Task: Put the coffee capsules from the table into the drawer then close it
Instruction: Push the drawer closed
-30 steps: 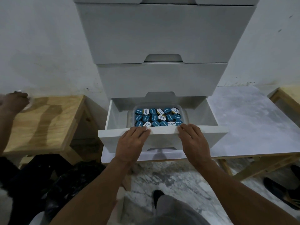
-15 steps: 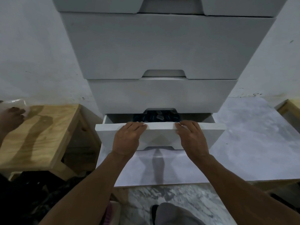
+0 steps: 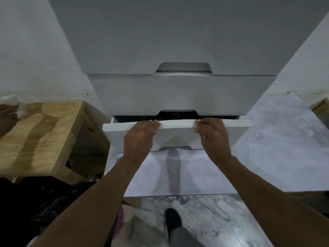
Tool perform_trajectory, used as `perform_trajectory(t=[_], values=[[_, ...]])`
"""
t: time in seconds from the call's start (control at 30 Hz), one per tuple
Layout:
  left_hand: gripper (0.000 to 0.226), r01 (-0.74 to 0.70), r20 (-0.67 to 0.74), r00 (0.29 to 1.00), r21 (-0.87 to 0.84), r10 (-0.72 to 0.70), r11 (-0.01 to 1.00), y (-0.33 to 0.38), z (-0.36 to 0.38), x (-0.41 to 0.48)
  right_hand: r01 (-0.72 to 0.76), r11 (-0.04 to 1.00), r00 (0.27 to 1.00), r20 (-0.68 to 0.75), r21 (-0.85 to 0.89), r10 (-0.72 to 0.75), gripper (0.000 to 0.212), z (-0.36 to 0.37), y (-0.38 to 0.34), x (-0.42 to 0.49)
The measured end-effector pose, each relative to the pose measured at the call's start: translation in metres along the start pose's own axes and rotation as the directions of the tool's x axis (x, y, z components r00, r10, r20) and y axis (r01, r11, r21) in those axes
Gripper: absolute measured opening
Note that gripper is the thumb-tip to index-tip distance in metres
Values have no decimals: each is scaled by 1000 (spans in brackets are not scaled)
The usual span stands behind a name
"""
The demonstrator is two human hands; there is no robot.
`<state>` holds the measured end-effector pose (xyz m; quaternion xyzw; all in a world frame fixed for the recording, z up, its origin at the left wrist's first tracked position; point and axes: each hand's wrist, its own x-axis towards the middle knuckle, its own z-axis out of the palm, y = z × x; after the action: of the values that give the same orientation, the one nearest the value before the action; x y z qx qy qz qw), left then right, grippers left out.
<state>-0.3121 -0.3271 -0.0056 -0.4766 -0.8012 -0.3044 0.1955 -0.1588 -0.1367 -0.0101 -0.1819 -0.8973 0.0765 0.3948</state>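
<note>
The bottom drawer (image 3: 178, 138) of the white drawer unit (image 3: 178, 93) stands out only a little, with a narrow dark gap (image 3: 178, 114) above its front. The coffee capsules lie inside in shadow, and I cannot make them out. My left hand (image 3: 140, 138) rests on the left half of the drawer front, its fingers laid over the top edge. My right hand (image 3: 213, 138) presses the right half the same way.
The unit stands on a marble-patterned table (image 3: 284, 143). A wooden stool (image 3: 41, 134) is on the left, where another person's hand (image 3: 7, 116) holds clear plastic (image 3: 10, 100). Dark bags (image 3: 44, 202) lie on the floor at lower left, and my shoe (image 3: 172, 220) below.
The drawer has slid in from about half open to nearly shut under both hands, hiding the box of capsules. The view has moved closer to the unit.
</note>
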Motion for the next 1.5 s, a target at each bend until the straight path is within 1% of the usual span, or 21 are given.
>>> perform_trajectory(t=[0.1,0.2,0.33,0.4,0.43,0.5,0.53,0.6,0.77,0.87,0.97,1.03,1.27,1.5], values=[[30,-24,-4,1000,0,24,1000,-4,2,3,3,1000,1000,-8,-12,-3,6,3,1,2],[29,-63,-17,998,53,64,997,-7,5,4,-1,1000,999,-34,5,1,4,6,4,2],[24,-103,-53,992,205,116,973,-10,8,10,41,999,996,-77,16,-40,4,13,7,4],[19,-75,-94,990,308,108,948,-10,7,15,51,997,993,-100,-52,-56,5,13,8,8],[24,-39,-122,989,347,86,937,-11,7,17,40,993,992,-112,-112,-53,10,13,8,10],[45,20,-180,982,379,52,925,-13,9,23,12,979,990,-134,-201,-40,24,14,9,15],[54,26,-204,977,377,55,926,-15,11,26,-4,977,990,-141,-215,-27,28,15,10,16],[61,23,-236,969,365,69,931,-18,16,29,-48,979,987,-161,-200,15,31,19,11,17],[58,1,-282,954,346,103,938,-24,25,28,-118,980,980,-176,-162,89,38,27,16,16],[56,29,-326,942,327,84,945,-27,32,31,-170,977,972,-187,-128,145,43,30,17,20],[51,30,-346,935,301,80,953,-29,39,32,-168,976,972,-186,-138,141,42,32,21,21],[48,20,-348,933,296,88,955,-32,41,33,-169,976,972,-184,-136,143,41,33,23,21],[48,27,-315,945,327,82,945,-33,40,33,-206,971,971,-150,-124,187,39,32,22,22],[54,31,-256,965,348,63,937,-28,32,32,-235,962,970,-101,-141,222,40,28,16,23]])
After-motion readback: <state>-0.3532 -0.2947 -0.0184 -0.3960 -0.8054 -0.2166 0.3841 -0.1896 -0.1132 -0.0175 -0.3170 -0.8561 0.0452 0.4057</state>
